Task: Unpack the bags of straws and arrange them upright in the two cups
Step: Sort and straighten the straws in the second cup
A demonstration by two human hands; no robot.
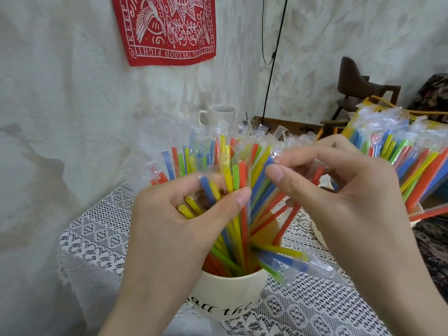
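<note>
lace tablecloth [97, 238] | white wall [60, 93] | both hands [169, 226] pinching straws [242, 180]

Cream ceramic cup with black lettering [228, 294] at near centre on white lace tablecloth [97, 238]. Plastic-wrapped multicoloured straws [232, 170] stand in it, fanned out. Left hand [179, 229] among straws at left, right hand [339, 202] at right. Second straw bundle [412, 161] farther right. White handled mug [219, 116] behind. Red printed cloth [167, 30] on wall above. Dark wooden chair [358, 86] back right.
</note>
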